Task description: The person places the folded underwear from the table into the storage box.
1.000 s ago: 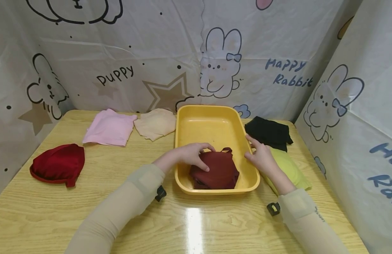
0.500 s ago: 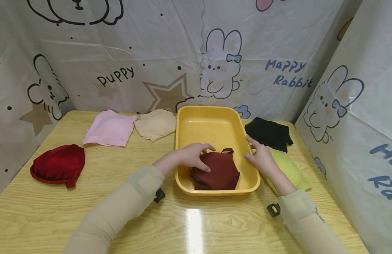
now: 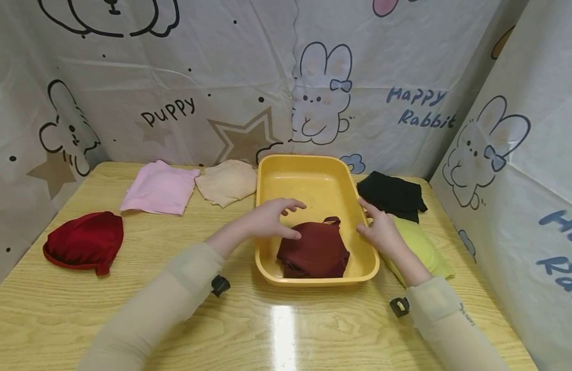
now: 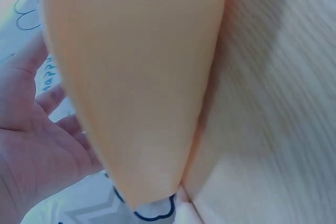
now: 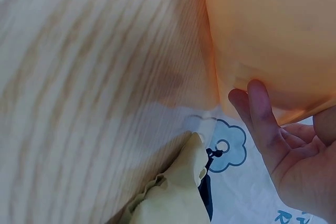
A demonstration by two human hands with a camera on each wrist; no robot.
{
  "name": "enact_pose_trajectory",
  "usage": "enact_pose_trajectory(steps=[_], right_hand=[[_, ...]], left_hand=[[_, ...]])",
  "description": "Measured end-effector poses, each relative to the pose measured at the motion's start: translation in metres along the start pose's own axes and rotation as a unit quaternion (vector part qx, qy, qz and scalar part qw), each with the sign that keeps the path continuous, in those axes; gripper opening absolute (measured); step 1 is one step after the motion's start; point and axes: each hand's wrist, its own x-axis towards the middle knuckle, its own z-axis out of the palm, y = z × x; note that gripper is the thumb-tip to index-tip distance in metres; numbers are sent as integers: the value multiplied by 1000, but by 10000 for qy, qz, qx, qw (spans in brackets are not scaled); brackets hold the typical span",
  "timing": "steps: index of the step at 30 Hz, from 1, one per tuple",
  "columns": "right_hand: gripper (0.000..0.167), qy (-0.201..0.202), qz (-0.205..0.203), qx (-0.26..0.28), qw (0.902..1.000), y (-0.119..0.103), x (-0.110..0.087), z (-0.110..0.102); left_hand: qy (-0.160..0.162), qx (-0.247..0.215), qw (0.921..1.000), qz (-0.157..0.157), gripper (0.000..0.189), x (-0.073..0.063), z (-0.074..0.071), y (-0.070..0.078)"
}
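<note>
A yellow plastic tub (image 3: 309, 193) stands on the table, with a folded maroon bra (image 3: 315, 250) lying in its near part, one strap loop upward. Over the tub's left side is my left hand (image 3: 269, 219), fingers spread and loosely bent, holding nothing; its thumb tip overlaps the bra's upper left edge, and I cannot tell whether it touches. My right hand (image 3: 383, 229) holds the tub's right rim. In the right wrist view, fingertips (image 5: 258, 90) press the outer wall while the thumb is largely hidden behind the rim.
Left of the tub lie a dark red bra (image 3: 84, 241), a pink garment (image 3: 160, 186) and a beige garment (image 3: 227, 181). On the right are a black garment (image 3: 392, 193) and a yellow-green one (image 3: 420, 247), partly behind my right forearm. A printed curtain (image 3: 184, 67) surrounds the table.
My left hand has lifted off the maroon bra and drawn slightly back to the left, its fingers spreading. The right hand, tub and bra stay put.
</note>
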Motion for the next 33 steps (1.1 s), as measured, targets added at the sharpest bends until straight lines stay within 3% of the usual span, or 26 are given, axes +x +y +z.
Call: enact_pose_trajectory(steps=[18, 33], right_hand=[[65, 29, 33, -24, 10000, 2, 1, 1], [64, 50, 22, -14, 10000, 1, 0, 2]], left_hand=[[693, 53, 9974, 169, 67, -33, -36, 21], [1683, -150, 9848, 392, 61, -63, -61, 31]])
